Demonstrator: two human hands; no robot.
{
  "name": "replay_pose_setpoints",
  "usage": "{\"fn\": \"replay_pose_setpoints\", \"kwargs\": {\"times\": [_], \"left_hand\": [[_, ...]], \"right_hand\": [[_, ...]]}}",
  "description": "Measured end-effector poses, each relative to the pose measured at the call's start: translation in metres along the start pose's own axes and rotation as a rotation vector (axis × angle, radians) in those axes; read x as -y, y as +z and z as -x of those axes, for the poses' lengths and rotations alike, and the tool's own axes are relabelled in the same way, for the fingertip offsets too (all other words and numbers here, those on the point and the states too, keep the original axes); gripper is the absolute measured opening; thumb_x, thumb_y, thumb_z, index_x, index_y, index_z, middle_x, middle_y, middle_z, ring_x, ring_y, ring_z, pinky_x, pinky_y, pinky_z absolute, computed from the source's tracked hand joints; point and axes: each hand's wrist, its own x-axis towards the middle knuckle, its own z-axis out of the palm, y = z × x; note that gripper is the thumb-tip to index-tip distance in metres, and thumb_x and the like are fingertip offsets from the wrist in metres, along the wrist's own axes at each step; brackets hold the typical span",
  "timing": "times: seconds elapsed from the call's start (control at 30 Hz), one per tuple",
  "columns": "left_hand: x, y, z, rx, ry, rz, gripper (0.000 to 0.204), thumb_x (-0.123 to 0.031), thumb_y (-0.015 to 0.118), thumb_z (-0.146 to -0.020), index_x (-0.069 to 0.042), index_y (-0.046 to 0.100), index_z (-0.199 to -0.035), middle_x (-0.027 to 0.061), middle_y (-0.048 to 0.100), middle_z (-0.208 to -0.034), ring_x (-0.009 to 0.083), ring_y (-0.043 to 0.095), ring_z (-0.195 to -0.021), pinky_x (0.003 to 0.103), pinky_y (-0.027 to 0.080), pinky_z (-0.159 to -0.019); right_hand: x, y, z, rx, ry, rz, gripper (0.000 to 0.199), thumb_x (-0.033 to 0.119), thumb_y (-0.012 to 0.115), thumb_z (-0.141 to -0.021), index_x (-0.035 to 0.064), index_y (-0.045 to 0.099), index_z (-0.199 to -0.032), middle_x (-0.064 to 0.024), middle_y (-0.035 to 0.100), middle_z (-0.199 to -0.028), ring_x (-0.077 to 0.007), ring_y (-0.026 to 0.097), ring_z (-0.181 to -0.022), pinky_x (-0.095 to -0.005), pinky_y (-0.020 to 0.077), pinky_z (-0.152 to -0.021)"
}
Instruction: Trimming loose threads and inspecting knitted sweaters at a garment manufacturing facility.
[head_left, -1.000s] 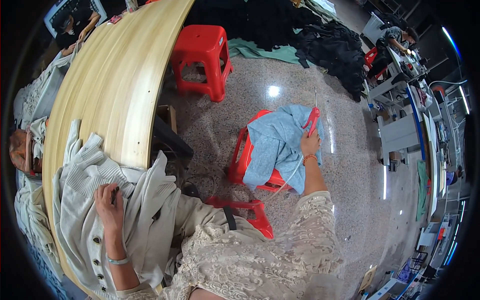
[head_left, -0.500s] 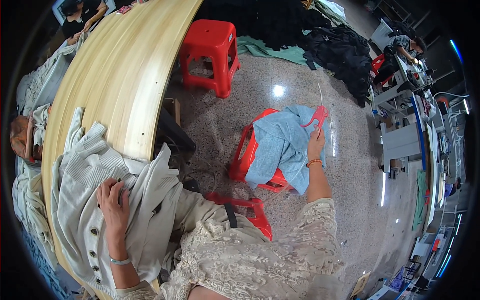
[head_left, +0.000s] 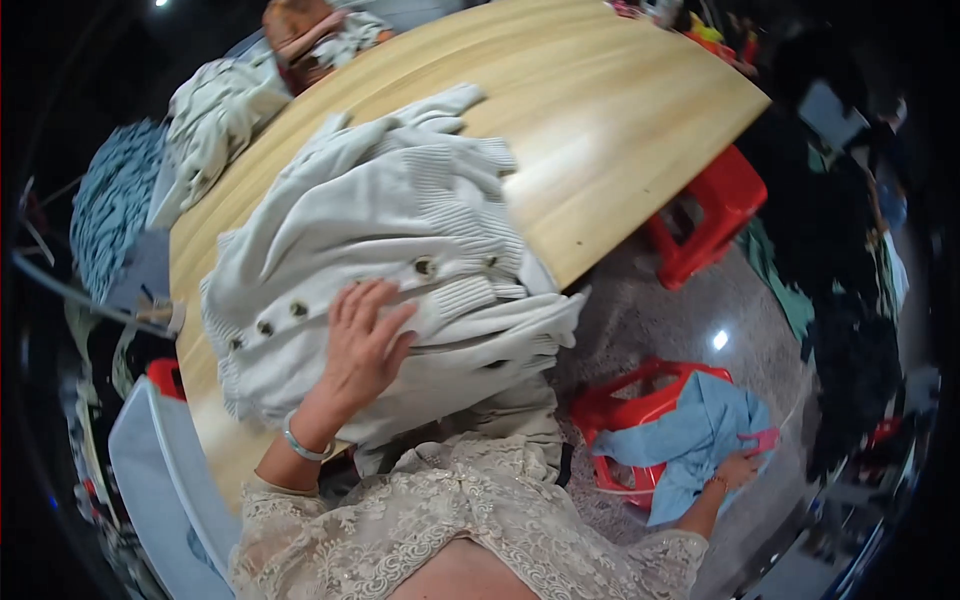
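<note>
Centre left of frame: left hand (head_left: 362,342), fingers spread flat, pressing on a cream knit cardigan (head_left: 400,250) with dark buttons, apparently to pin it on the curved wooden table (head_left: 620,110). Lower right: right hand (head_left: 737,470) reaching down, seemingly closed on a light blue garment (head_left: 700,435) draped over a red stool (head_left: 625,405). Second red stool (head_left: 705,215), right of centre.

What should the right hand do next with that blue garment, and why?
Probably lift the blue garment onto the wooden table. The right hand already touches it on the red stool, while the left hand lies flat on the cream cardigan.
</note>
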Motion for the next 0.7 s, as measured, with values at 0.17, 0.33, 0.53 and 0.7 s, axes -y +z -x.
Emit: {"fn": "replay_pose_setpoints", "kwargs": {"times": [0.17, 0.33, 0.53, 0.7], "left_hand": [[0.064, -0.027, 0.059, -0.128, -0.251, -0.147, 0.054, 0.000, 0.069, -0.073, -0.010, 0.060, -0.125, 0.0146, 0.053, -0.132, 0.0364, 0.047, -0.127, 0.049, 0.035, -0.106], [0.122, -0.048, 0.123, -0.097, -0.505, -0.295, 0.057, 0.005, 0.065, -0.073, -0.008, 0.058, -0.129, 0.0168, 0.050, -0.135, 0.0355, 0.045, -0.129, 0.046, 0.035, -0.107], [0.150, -0.054, 0.142, -0.131, -0.472, -0.231, 0.054, 0.006, 0.063, -0.073, -0.009, 0.060, -0.125, 0.0183, 0.052, -0.133, 0.0369, 0.051, -0.123, 0.045, 0.042, -0.102], [0.171, -0.064, 0.141, -0.192, -0.420, -0.138, 0.043, 0.008, 0.061, -0.073, -0.007, 0.066, -0.113, 0.0146, 0.059, -0.120, 0.0316, 0.062, -0.100, 0.037, 0.053, -0.082]], "right_hand": [[0.038, -0.057, -0.013, -0.157, -0.606, -0.619, 0.042, 0.013, 0.052, -0.100, -0.0035, 0.049, -0.138, -0.0213, 0.054, -0.137, -0.0344, 0.057, -0.120, -0.0397, 0.0519, -0.093], [0.195, -0.155, 0.105, 0.635, -1.000, -1.071, 0.033, 0.001, 0.055, -0.095, -0.0009, 0.059, -0.128, -0.0160, 0.064, -0.120, -0.0269, 0.064, -0.102, -0.0322, 0.0520, -0.085], [0.308, -0.316, 0.275, 0.724, -1.820, -1.033, 0.050, 0.003, 0.067, -0.085, 0.0091, 0.057, -0.133, -0.0121, 0.061, -0.124, -0.0272, 0.066, -0.096, -0.0337, 0.0557, -0.071], [0.359, -0.336, 0.321, 0.432, -2.210, -0.784, 0.058, 0.002, 0.064, -0.080, 0.0133, 0.054, -0.135, -0.0134, 0.060, -0.121, -0.0338, 0.065, -0.081, -0.0411, 0.0545, -0.069]]}}
